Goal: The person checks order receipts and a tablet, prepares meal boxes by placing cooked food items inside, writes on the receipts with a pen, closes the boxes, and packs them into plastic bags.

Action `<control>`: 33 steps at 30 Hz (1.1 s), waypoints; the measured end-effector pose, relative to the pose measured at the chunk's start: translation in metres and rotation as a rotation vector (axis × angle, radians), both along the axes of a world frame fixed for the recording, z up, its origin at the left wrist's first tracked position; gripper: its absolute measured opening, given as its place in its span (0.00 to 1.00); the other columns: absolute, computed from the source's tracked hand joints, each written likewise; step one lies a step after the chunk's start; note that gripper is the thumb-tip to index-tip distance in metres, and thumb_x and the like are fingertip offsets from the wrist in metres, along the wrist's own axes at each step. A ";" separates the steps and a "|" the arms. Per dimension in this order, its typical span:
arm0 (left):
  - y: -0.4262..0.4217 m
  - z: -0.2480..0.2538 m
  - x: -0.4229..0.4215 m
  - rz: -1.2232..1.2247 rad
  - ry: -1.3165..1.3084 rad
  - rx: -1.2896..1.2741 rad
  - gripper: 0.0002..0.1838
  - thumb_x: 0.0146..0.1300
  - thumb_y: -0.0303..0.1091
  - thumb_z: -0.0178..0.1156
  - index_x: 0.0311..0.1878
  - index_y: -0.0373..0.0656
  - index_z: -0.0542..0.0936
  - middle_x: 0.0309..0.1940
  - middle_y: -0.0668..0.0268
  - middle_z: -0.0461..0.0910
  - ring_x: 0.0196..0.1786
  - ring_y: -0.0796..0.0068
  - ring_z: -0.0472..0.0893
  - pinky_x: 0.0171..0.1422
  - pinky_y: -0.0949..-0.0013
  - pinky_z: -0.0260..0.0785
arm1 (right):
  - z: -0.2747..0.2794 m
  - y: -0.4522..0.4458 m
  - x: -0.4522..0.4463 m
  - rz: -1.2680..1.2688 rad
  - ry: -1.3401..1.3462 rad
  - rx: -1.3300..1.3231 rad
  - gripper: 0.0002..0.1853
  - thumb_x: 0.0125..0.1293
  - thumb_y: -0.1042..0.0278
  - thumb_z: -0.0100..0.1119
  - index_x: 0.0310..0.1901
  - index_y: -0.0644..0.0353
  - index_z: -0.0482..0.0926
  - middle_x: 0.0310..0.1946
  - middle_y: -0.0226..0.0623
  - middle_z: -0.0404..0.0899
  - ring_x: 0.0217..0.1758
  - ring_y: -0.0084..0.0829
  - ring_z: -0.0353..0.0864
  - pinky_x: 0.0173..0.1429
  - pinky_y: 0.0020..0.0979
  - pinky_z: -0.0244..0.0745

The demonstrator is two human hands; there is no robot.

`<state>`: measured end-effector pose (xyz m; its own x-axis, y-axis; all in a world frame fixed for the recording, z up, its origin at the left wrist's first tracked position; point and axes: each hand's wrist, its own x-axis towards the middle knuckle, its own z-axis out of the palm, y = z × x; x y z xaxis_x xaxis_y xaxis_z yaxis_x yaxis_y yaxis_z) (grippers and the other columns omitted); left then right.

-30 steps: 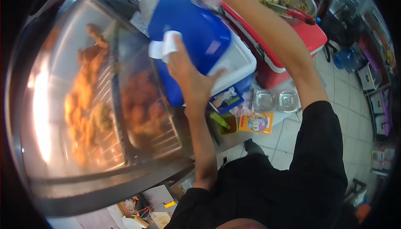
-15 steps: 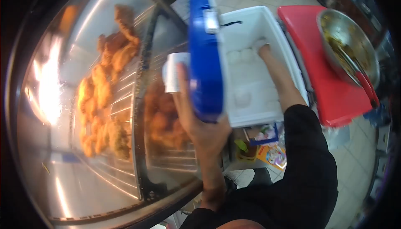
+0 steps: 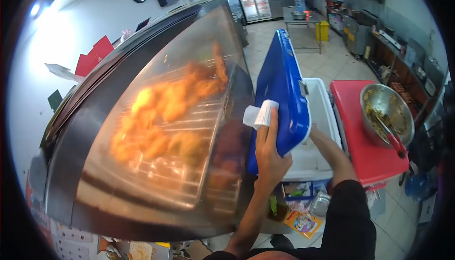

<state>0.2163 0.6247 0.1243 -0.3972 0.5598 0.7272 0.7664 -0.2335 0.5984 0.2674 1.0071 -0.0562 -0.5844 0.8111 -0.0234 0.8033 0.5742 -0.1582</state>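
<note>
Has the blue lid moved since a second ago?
Yes: judged against the open cooler, the lid has tilted up and over toward the glass case.

Black top (image 3: 310,253) with loose, elbow-length right sleeve (image 3: 349,218) and bare forearms (image 3: 250,219)

A commercial kitchen, apparently a fried-food shop's; at left, a glass display case (image 3: 142,219) holds fried chicken (image 3: 173,101); far off stand a glass-door refrigerator (image 3: 256,4) and metal worktable (image 3: 305,19); far right, cooking equipment (image 3: 360,33); tiled floor (image 3: 332,61).
</note>
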 end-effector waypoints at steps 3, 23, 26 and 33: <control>-0.001 -0.004 0.000 -0.009 0.026 0.055 0.47 0.45 0.12 0.60 0.74 0.39 0.61 0.61 0.44 0.69 0.65 0.44 0.71 0.67 0.58 0.65 | 0.064 -0.064 0.080 -0.028 0.257 0.045 0.29 0.62 0.43 0.57 0.54 0.59 0.76 0.49 0.37 0.77 0.50 0.32 0.76 0.55 0.36 0.71; -0.789 -0.129 0.024 0.048 -0.684 -0.031 0.07 0.63 0.28 0.64 0.43 0.37 0.83 0.42 0.58 0.84 0.47 0.64 0.83 0.51 0.66 0.73 | -0.056 -0.911 -0.073 0.990 -0.094 -1.510 0.27 0.60 0.46 0.62 0.54 0.57 0.74 0.46 0.33 0.76 0.47 0.27 0.74 0.52 0.32 0.71; -0.915 -0.129 0.080 0.572 -0.804 0.001 0.11 0.62 0.23 0.62 0.48 0.38 0.83 0.45 0.60 0.84 0.49 0.69 0.83 0.52 0.68 0.73 | -0.058 -1.101 -0.135 1.216 -0.106 -1.327 0.29 0.61 0.48 0.66 0.55 0.63 0.74 0.46 0.34 0.77 0.49 0.28 0.75 0.52 0.30 0.71; -1.036 -0.126 0.150 1.204 -0.980 0.400 0.19 0.63 0.18 0.61 0.58 0.33 0.76 0.52 0.61 0.78 0.54 0.75 0.78 0.56 0.71 0.73 | -0.299 -1.399 -0.219 1.666 -0.194 -0.818 0.46 0.60 0.36 0.60 0.63 0.74 0.65 0.52 0.55 0.79 0.55 0.49 0.79 0.58 0.44 0.73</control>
